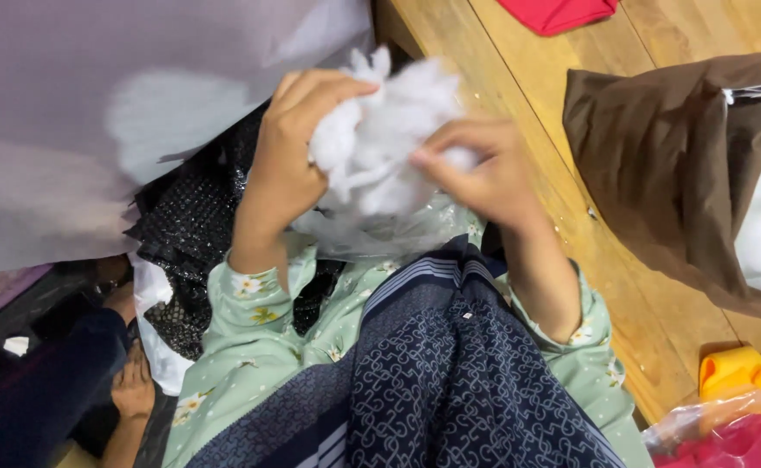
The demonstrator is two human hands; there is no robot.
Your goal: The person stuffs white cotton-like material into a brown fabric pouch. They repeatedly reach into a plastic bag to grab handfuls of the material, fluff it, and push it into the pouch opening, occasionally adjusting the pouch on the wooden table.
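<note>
Dark patterned scarf (450, 373) below both hands (280, 165) (489, 173), each grip pinching white stuffing (380, 130), brown bag (658, 165) alongside

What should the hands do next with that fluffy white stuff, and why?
Probably pull the clump apart a little more. The left hand and the right hand both pinch the same wad of white stuffing, which looks bunched and lumpy between them, so a gentle tug outward seems the likely small move.

You see fluffy matt white fibre stuffing (389, 130) | thin translucent plastic film (372, 230) beneath it | smooth varnished wooden floor (562, 130) right | matt brown cloth cover (658, 165) far right
</note>
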